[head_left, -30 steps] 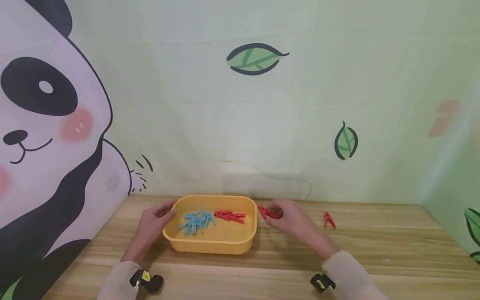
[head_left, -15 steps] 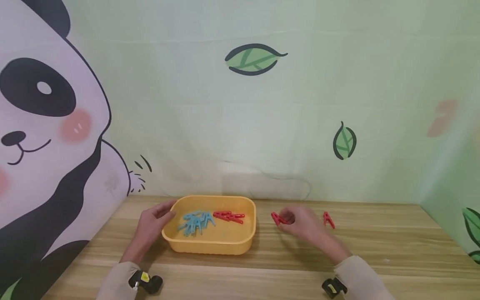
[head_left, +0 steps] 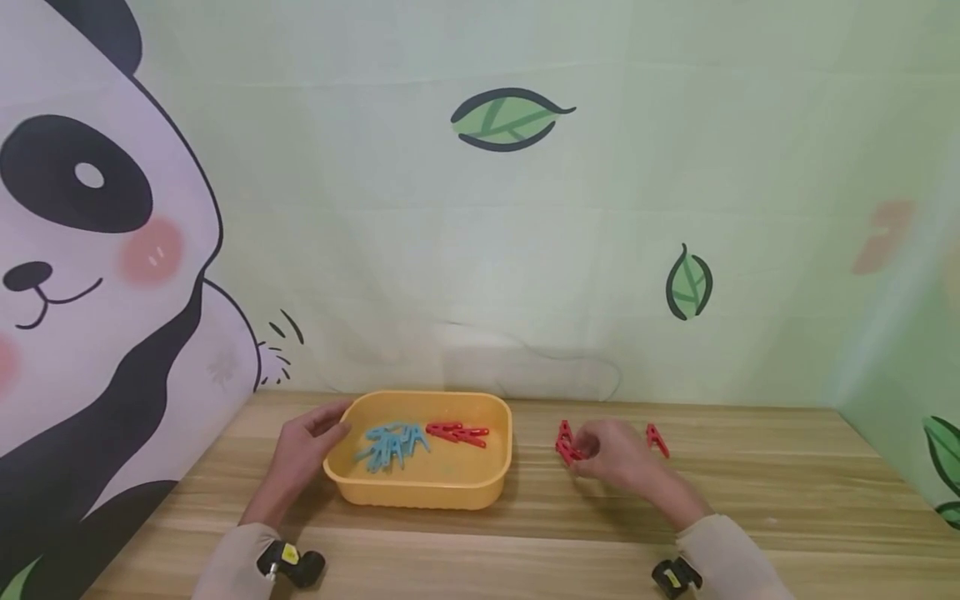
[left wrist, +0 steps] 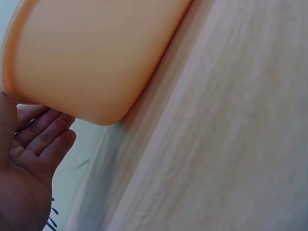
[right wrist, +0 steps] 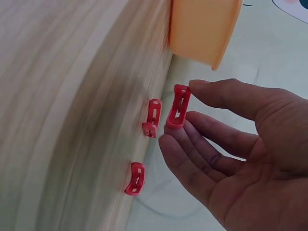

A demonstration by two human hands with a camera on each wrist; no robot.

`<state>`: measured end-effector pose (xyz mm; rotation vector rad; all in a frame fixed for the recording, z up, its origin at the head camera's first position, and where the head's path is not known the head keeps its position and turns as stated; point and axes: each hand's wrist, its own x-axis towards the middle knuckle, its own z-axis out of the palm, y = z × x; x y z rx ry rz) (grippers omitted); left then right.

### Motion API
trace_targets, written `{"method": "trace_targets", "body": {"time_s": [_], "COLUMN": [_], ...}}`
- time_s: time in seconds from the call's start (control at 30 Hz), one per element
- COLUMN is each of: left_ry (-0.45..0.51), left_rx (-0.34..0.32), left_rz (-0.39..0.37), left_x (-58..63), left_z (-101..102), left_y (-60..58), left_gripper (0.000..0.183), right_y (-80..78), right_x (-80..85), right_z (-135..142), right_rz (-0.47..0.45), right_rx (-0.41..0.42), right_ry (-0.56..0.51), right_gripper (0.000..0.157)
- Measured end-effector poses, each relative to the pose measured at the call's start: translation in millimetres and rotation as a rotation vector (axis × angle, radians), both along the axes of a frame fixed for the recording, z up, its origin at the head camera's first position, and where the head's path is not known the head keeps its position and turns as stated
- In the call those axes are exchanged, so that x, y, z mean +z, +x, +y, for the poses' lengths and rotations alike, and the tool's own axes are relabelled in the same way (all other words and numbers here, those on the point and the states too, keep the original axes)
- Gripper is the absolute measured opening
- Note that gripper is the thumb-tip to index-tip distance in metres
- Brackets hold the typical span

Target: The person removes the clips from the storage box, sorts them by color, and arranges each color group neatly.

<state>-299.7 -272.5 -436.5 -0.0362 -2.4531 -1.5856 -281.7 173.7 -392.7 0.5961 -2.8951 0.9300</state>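
Note:
My right hand (head_left: pixel 618 454) pinches a red clothespin (right wrist: pixel 179 106) just above the table, between thumb and fingers. A second red clothespin (right wrist: pixel 152 118) lies on the table close beside the held one; another red clothespin (head_left: pixel 657 440) is farther right. My left hand (head_left: pixel 300 446) holds the left end of a yellow plastic basket (head_left: pixel 420 496), thumb at the rim and fingers along the outer wall. Inside are a heap of light blue clothespins (head_left: pixel 393 443) on the left and several red clothespins (head_left: pixel 457 432) on the right.
The wood-grain table (head_left: pixel 525 550) runs back to a pale green backdrop (head_left: pixel 360 208) printed with leaves and a panda. A thin cable shape (head_left: pixel 555 357) shows low on the backdrop behind the basket.
My right hand has moved right from the basket's right rim, carrying a red clothespin, and lower toward the table. A red clothespin beside it now shows separately. My left hand and the basket stay put.

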Motion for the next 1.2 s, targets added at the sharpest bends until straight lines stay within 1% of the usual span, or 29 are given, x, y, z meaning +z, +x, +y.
{"method": "trace_targets", "body": {"time_s": [0.07, 0.17, 0.3, 0.4, 0.63, 0.83, 1.0, 1.2], "left_ry": [-0.002, -0.002, -0.005, -0.005, 0.005, -0.005, -0.009, -0.002], "left_rx": [-0.001, 0.0, -0.002, -0.005, -0.009, -0.003, 0.002, 0.002], "left_rz": [0.004, 0.007, 0.004, 0.008, 0.014, 0.004, 0.018, 0.021], "left_x": [-0.1, -0.4, -0.9, -1.2, -1.9, -1.4, 0.3, 0.1], "left_z": [0, 0, 0, 0, -1, 0, 2, 2], "left_y": [0.0, 0.1, 0.2, 0.1, -1.1, -0.5, 1.7, 1.0], "left_gripper": [0.043, 0.043, 0.044, 0.043, 0.043, 0.044, 0.045, 0.043], "right_y": [0.5, 0.6, 1.7, 2.5, 2.5, 2.8, 2.3, 1.3], "right_x": [-1.5, -4.2, -5.7, -6.3, -9.8, -12.6, -15.8, -17.6], "right_z": [2, 5, 7, 7, 6, 4, 3, 2], "right_rz": [-0.005, 0.015, 0.001, -0.027, -0.033, -0.036, -0.049, -0.055], "right_rx": [0.003, 0.024, 0.03, 0.021, 0.002, -0.009, -0.03, -0.046], "right_ry": [0.009, 0.024, 0.027, 0.028, 0.052, 0.038, 0.02, 0.002], "right_gripper": [0.021, 0.02, 0.019, 0.018, 0.019, 0.019, 0.022, 0.025]}}
